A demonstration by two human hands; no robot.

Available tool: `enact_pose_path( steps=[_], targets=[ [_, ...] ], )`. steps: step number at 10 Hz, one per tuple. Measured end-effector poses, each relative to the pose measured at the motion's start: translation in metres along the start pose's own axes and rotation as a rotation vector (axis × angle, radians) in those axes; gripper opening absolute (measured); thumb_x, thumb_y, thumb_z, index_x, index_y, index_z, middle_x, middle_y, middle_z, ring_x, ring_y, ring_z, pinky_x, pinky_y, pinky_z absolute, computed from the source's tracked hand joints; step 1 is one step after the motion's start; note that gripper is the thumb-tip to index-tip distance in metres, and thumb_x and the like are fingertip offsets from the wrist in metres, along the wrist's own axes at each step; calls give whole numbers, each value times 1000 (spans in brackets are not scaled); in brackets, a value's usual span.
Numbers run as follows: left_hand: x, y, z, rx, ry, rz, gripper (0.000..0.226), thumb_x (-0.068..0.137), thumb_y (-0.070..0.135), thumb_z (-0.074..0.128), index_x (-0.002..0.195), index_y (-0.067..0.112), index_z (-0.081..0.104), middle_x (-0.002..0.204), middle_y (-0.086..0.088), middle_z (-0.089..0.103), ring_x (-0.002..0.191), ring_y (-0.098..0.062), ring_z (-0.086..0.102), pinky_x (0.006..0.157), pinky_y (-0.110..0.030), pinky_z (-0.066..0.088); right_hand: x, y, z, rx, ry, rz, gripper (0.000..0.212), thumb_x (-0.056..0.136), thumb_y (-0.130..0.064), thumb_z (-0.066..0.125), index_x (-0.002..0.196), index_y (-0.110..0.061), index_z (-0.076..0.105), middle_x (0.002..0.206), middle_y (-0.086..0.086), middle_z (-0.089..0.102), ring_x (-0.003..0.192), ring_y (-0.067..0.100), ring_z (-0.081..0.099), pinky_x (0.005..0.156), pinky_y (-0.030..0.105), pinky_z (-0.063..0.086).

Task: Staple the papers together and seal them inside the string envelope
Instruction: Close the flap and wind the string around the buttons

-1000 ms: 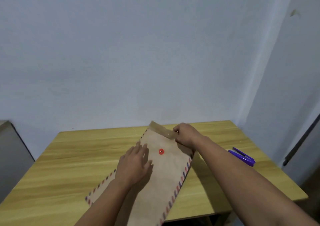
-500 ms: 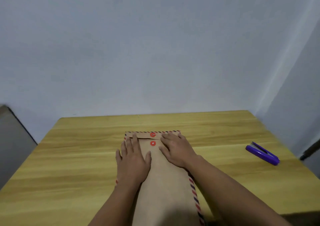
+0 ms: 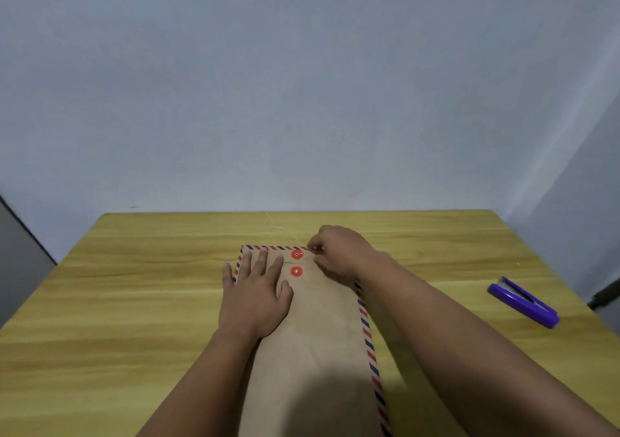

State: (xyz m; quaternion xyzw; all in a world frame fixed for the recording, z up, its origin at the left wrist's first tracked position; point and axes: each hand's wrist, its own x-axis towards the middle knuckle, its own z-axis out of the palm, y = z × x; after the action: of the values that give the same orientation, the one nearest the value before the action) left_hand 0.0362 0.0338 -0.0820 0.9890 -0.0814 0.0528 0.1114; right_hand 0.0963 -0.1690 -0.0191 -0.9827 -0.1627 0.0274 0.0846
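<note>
A brown string envelope point(image 3: 322, 329) with a red-and-blue striped border lies lengthwise on the wooden table point(image 3: 117, 302), its flap folded down at the far end. Two red buttons sit there, one on the flap point(image 3: 297, 254) and one on the body point(image 3: 296, 271). My left hand point(image 3: 256, 299) lies flat, fingers spread, on the envelope's upper left. My right hand point(image 3: 339, 252) pinches the thin string point(image 3: 272, 227) just right of the flap button; the string trails off toward the table's far edge. No papers show.
A purple stapler point(image 3: 523, 301) lies on the table at the right, near the edge. A pale wall stands close behind the table. A grey surface borders the table on the left.
The flap went from raised to folded flat. My right hand left the flap, slid to the flap button and took hold of the string. My left hand stayed pressing the envelope.
</note>
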Motion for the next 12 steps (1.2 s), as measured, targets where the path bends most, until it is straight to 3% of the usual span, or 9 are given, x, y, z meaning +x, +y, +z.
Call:
enact_pose_path(
  steps=[2,3,4,5,6,8,10,11,12],
  targets=[
    [-1,1,-2,13,-19,0,67,94,56,19,159,39,21,171,4,9,157,-21,-3,123,-58,-1,25,-16,-22,-301,-163,-116,17,94,-19,63,101,-16,79,99,4,76,91,28,69,76,37,59],
    [-1,-1,-1,9,-22,-2,69,92,57,16,159,39,20,171,4,8,157,-21,-3,124,-58,-2,30,-28,-27,-459,-181,-188,16,96,-17,59,88,-10,71,78,5,63,75,29,62,63,33,50],
    [-2,-1,-1,-2,-19,0,70,92,57,16,159,38,20,171,3,9,157,-21,-2,124,-58,-2,31,-32,-23,-532,-216,-211,18,99,-21,55,83,-12,60,72,2,52,74,30,59,61,34,44],
    [-2,0,-3,-3,-24,-2,66,96,56,20,159,37,21,171,3,8,157,-21,-4,123,-58,-4,29,-27,-20,-486,-242,-185,14,95,-23,56,88,-12,62,87,7,64,80,31,62,62,34,44],
    [-2,0,-3,-13,-32,-4,65,97,55,22,160,36,20,171,2,7,157,-21,-5,123,-58,-5,22,-16,-15,-337,-161,-181,13,89,-28,62,91,-15,61,96,4,65,83,26,60,64,34,43],
    [-2,0,-3,-24,-26,-3,66,97,55,22,160,36,20,171,2,6,157,-21,-5,123,-57,-7,11,-15,1,-6,126,-112,8,78,-28,56,75,-23,61,73,-7,63,74,19,58,65,38,53],
    [-3,-1,-3,-22,-30,-3,66,97,56,21,160,36,19,171,1,7,157,-22,-6,123,-57,-7,15,-20,-1,434,56,34,12,79,-21,76,78,-23,65,69,-10,65,66,9,58,67,34,51],
    [-3,0,-3,-17,-28,-4,66,96,56,21,160,36,19,171,1,8,157,-23,-4,123,-58,-6,16,-16,-7,591,66,110,11,86,-12,72,92,-21,70,66,-4,65,60,8,56,66,29,46],
    [-3,1,-4,-18,-30,-7,66,96,56,21,160,37,18,171,1,9,157,-22,-4,123,-58,-5,11,-5,-18,694,152,163,19,91,-3,61,98,-18,72,57,-2,54,64,20,54,68,31,45]
  ],
)
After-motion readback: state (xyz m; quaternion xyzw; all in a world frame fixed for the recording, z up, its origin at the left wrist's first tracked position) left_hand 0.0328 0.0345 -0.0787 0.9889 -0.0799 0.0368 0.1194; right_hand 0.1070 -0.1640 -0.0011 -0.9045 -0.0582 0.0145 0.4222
